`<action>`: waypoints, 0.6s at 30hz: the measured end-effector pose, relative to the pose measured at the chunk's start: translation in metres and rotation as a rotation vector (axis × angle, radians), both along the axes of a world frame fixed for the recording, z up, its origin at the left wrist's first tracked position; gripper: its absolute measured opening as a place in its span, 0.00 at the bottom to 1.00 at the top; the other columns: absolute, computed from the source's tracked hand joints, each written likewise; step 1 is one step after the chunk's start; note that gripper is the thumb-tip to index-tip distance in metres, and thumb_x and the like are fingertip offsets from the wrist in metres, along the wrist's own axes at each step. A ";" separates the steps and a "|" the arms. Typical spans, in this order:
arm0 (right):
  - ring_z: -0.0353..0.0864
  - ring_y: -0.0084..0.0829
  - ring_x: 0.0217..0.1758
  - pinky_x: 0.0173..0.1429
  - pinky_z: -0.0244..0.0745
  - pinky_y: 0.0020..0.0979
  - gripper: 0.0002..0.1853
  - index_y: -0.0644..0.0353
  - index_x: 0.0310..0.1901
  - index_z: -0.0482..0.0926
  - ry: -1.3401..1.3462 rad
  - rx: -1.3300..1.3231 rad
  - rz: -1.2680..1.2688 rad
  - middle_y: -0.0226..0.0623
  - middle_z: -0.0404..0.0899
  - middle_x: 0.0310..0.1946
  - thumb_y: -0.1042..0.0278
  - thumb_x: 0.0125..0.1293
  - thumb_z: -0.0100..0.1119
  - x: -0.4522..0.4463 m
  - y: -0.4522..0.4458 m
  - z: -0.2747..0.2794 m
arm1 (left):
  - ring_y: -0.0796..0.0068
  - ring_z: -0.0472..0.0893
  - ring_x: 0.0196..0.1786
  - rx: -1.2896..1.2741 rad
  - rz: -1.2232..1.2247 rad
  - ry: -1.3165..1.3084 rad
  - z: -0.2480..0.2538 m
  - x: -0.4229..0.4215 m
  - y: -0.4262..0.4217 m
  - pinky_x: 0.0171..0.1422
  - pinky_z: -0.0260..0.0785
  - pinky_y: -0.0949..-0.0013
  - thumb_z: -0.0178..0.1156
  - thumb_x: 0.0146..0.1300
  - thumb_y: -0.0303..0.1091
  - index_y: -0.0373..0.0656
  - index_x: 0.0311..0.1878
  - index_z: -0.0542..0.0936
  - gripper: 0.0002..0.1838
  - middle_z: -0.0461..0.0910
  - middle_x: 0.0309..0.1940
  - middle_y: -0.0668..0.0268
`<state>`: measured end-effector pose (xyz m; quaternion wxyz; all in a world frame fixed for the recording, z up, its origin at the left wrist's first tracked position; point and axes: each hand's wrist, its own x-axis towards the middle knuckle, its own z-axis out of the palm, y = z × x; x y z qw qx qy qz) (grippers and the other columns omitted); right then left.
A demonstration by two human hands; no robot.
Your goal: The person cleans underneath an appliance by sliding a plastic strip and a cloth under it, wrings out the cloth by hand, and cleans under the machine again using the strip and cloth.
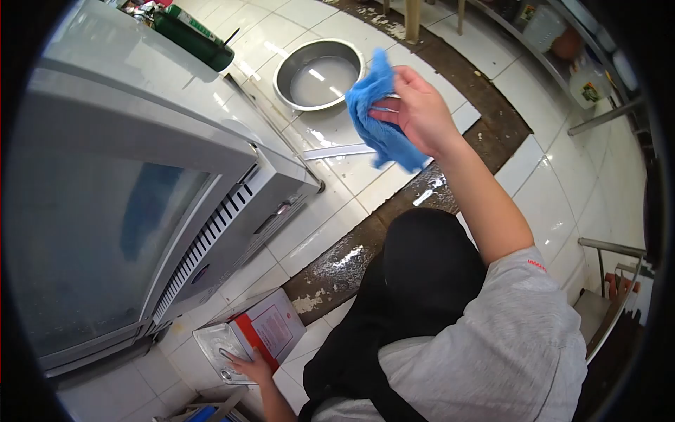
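Observation:
A crumpled blue cloth (378,116) hangs from my right hand (415,105), its fingers closed on it. The cloth is up in the air, just right of a round metal basin (355,79) that stands on the floor with cloudy water in it. Down at the lower left, my left hand (254,367) lies on the top of a rectangular metal tin (271,329) with a red and white side. Its fingers are spread near the tin's wire handle (226,355) and do not look wrapped round it.
A glass-doored fridge (77,211) fills the left side, with a green bottle (193,39) by its far side. A wet dark strip (337,271) crosses the white floor tiles (309,243). Metal shelving (520,39) with containers stands at upper right, and a metal frame (612,246) at right.

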<state>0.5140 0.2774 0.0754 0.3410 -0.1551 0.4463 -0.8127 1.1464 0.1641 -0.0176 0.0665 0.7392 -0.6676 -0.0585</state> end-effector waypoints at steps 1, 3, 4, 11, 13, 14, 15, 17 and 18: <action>0.78 0.26 0.42 0.47 0.73 0.30 0.10 0.58 0.46 0.70 0.051 0.131 0.035 0.33 0.77 0.40 0.62 0.72 0.42 0.000 0.003 0.003 | 0.44 0.41 0.73 -0.080 -0.161 -0.005 -0.007 -0.026 0.002 0.74 0.37 0.50 0.63 0.55 0.40 0.38 0.71 0.46 0.47 0.43 0.70 0.42; 0.77 0.24 0.38 0.43 0.72 0.27 0.10 0.58 0.44 0.71 0.249 0.390 0.076 0.31 0.76 0.36 0.63 0.71 0.42 0.010 0.013 0.010 | 0.47 0.44 0.73 -0.087 -0.436 0.128 -0.007 -0.100 0.012 0.75 0.36 0.53 0.63 0.55 0.37 0.38 0.71 0.48 0.45 0.44 0.71 0.44; 0.76 0.21 0.35 0.39 0.71 0.25 0.09 0.59 0.41 0.72 0.431 0.644 0.122 0.30 0.76 0.32 0.65 0.71 0.43 0.015 0.016 0.011 | 0.51 0.45 0.74 -0.015 -0.556 0.267 0.005 -0.153 0.019 0.75 0.34 0.56 0.64 0.55 0.35 0.37 0.71 0.50 0.44 0.45 0.71 0.46; 0.75 0.20 0.34 0.36 0.78 0.27 0.08 0.61 0.40 0.71 0.367 0.753 0.232 0.30 0.74 0.32 0.65 0.70 0.46 0.083 0.029 -0.008 | 0.46 0.58 0.69 0.488 -1.097 0.767 0.002 -0.382 0.057 0.67 0.59 0.57 0.70 0.49 0.38 0.51 0.72 0.48 0.51 0.54 0.67 0.46; 0.76 0.25 0.35 0.38 0.79 0.30 0.09 0.60 0.46 0.68 0.101 0.588 0.248 0.33 0.73 0.38 0.65 0.70 0.46 0.101 0.025 0.000 | 0.44 0.60 0.66 0.550 -0.968 0.717 -0.024 -0.398 0.052 0.67 0.59 0.56 0.71 0.47 0.40 0.50 0.71 0.50 0.52 0.54 0.66 0.43; 0.76 0.25 0.35 0.38 0.79 0.30 0.09 0.60 0.46 0.68 0.117 0.586 0.264 0.33 0.73 0.38 0.65 0.70 0.46 0.105 0.023 -0.002 | 0.48 0.69 0.61 0.478 -0.961 0.753 -0.046 -0.397 0.041 0.62 0.63 0.57 0.69 0.48 0.35 0.47 0.67 0.59 0.42 0.64 0.60 0.45; 0.77 0.30 0.39 0.43 0.77 0.36 0.13 0.59 0.50 0.64 -0.032 0.497 0.110 0.35 0.72 0.42 0.62 0.69 0.47 0.105 0.020 -0.011 | 0.48 0.69 0.61 0.465 -0.945 0.762 -0.045 -0.389 0.032 0.62 0.63 0.57 0.69 0.48 0.35 0.47 0.67 0.59 0.42 0.64 0.60 0.45; 0.77 0.35 0.42 0.47 0.76 0.41 0.18 0.58 0.55 0.61 -0.183 0.413 -0.012 0.37 0.71 0.46 0.59 0.69 0.48 0.122 0.013 -0.038 | 0.61 0.78 0.46 0.657 -0.558 0.766 -0.044 -0.360 0.018 0.53 0.68 0.63 0.62 0.50 0.28 0.41 0.50 0.72 0.21 0.78 0.42 0.54; 0.76 0.35 0.45 0.46 0.77 0.41 0.21 0.57 0.57 0.59 -0.196 0.572 -0.017 0.39 0.69 0.49 0.55 0.69 0.47 0.140 0.007 -0.057 | 0.61 0.78 0.46 0.648 -0.549 0.762 -0.037 -0.352 0.022 0.53 0.68 0.63 0.62 0.50 0.28 0.41 0.50 0.72 0.21 0.78 0.42 0.54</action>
